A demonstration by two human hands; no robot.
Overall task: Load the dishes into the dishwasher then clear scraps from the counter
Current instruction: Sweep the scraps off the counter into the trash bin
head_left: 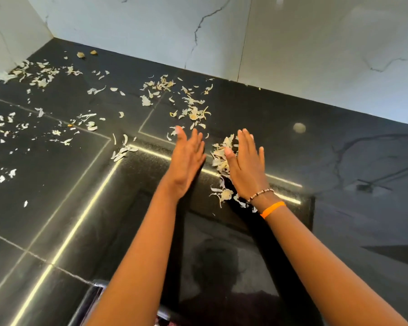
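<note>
Pale, papery peel scraps lie scattered over the glossy black counter (316, 142). A gathered heap of scraps (220, 154) sits between my two hands. My left hand (186, 161) stands on its edge with flat fingers, just left of the heap and holding nothing. My right hand (245, 165) rests flat against the heap's right side, fingers spread, with a bead bracelet and an orange band on the wrist. More scraps lie beyond my hands (193, 111), at the far left corner (38, 74) and on the left (10, 128).
White marble wall panels (292, 43) close the counter at the back and on the left. Thin pale seams (76, 217) cross the black top. A small round pale spot (299, 127) lies to the right. A dark object edge shows at the bottom (97, 292).
</note>
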